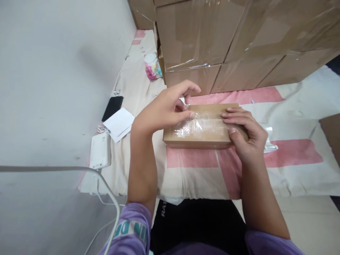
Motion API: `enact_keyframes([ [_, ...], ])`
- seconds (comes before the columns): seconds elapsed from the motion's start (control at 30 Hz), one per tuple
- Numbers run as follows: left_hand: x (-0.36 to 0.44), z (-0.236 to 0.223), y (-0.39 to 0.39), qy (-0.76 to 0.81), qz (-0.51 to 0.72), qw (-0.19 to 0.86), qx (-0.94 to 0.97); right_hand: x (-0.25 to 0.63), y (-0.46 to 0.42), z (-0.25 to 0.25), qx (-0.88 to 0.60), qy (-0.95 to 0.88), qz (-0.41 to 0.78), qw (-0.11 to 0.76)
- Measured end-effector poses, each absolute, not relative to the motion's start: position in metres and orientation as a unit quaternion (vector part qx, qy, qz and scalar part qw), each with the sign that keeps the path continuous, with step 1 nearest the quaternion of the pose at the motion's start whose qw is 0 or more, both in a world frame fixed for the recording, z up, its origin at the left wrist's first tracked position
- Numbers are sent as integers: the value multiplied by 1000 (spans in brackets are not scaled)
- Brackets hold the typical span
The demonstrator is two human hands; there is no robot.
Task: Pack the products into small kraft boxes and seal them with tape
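Observation:
A small brown cardboard box [207, 141] lies on the cloth-covered surface before me, with shiny clear tape [198, 126] along its top. My left hand [172, 106] is over the box's left end, fingers curled and thumb on the taped top. A bit of clear film shows at its curled fingers, seemingly pinched there; the fingertips are partly hidden. My right hand [245, 131] grips the right end, its fingers and thumb pressed on the cardboard. Just right of that hand sits a white and clear object [270, 147], partly hidden behind it.
Large taped cartons [202, 35] stand stacked at the back. Along the left wall lie a colourful package [153, 67], a black flat item [112, 108], white paper [119, 124] and a white device [100, 150]. A white cable [106, 184] crosses the lower left.

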State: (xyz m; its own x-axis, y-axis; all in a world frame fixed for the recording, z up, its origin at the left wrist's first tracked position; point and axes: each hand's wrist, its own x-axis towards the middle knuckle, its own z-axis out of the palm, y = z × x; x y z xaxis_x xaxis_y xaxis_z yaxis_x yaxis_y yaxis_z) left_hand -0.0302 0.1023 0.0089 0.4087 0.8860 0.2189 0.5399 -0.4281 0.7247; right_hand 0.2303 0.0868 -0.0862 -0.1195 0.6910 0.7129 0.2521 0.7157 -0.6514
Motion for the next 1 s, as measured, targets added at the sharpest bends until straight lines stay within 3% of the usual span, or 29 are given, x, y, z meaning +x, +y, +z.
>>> enact_keyframes([
  [0.47,-32,6,103,443,293,324,783,230,86,-85,-317,-735,165,577],
  [0.67,-35,2,104,427,300,329,787,235,90,-83,-282,-768,59,572],
  [0.8,-35,1,105,421,297,329,791,235,82,-70,-274,-817,-32,506],
  [1.0,-35,-1,107,432,293,318,792,202,44,-44,-364,-856,-41,365],
])
